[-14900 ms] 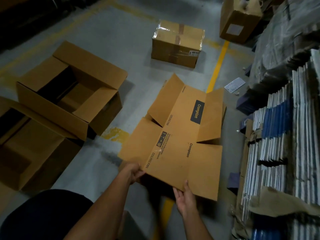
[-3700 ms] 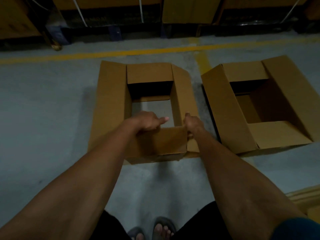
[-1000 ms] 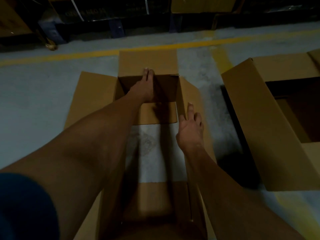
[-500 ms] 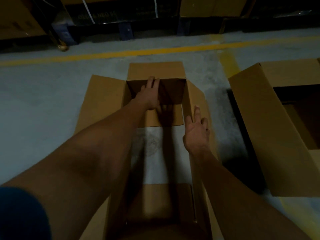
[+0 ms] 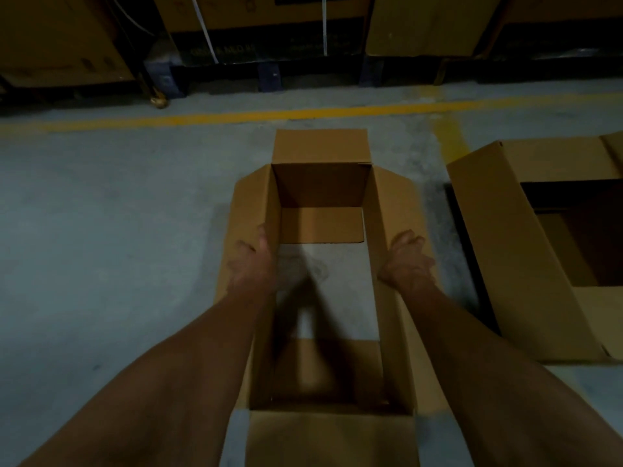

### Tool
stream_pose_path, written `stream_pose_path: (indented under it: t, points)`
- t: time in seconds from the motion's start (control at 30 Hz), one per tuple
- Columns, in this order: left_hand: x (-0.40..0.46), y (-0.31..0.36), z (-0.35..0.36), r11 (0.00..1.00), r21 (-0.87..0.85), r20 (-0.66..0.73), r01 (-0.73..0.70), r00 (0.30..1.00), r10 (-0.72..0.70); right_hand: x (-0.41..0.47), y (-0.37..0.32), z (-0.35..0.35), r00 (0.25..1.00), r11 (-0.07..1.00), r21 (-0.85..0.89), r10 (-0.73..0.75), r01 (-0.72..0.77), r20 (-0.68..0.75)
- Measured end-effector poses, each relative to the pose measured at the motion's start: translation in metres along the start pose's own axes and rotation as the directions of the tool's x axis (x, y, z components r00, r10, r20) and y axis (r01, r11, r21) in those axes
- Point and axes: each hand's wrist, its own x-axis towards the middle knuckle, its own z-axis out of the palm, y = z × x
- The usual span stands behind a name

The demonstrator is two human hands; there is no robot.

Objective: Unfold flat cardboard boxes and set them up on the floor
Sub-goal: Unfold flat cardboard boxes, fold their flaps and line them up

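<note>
An opened brown cardboard box (image 5: 322, 187) stands upright on the grey floor in front of me, top flaps spread outward. Its bottom flaps leave a gap through which bare floor shows. My left hand (image 5: 251, 264) grips the top edge of the box's left wall, where the left flap (image 5: 241, 210) folds out. My right hand (image 5: 406, 261) grips the right wall's top edge at the right flap (image 5: 392, 190). Both hands are blurred. The far flap (image 5: 320, 146) lies out flat and the near flap (image 5: 332, 439) points toward me.
A second opened box (image 5: 526, 251) stands on the floor to the right, a narrow strip of floor between the two. A yellow floor line (image 5: 202, 119) runs across behind. Beyond it, stacked cartons on dark pallets (image 5: 269, 38) line the back.
My left hand has pulled back from the far inner wall to the left wall's edge. My right hand has shifted outward onto the right wall. The left flap now stands steeper.
</note>
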Motion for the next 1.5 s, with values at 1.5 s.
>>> stream_pose_path:
  t: [1.5]
  points:
    - [-0.143,0.016,-0.260,0.651,-0.747,-0.194,-0.132,0.981,-0.024,-0.208,0.042,-0.210,0.821,0.774,0.274,-0.543,0.571,-0.177]
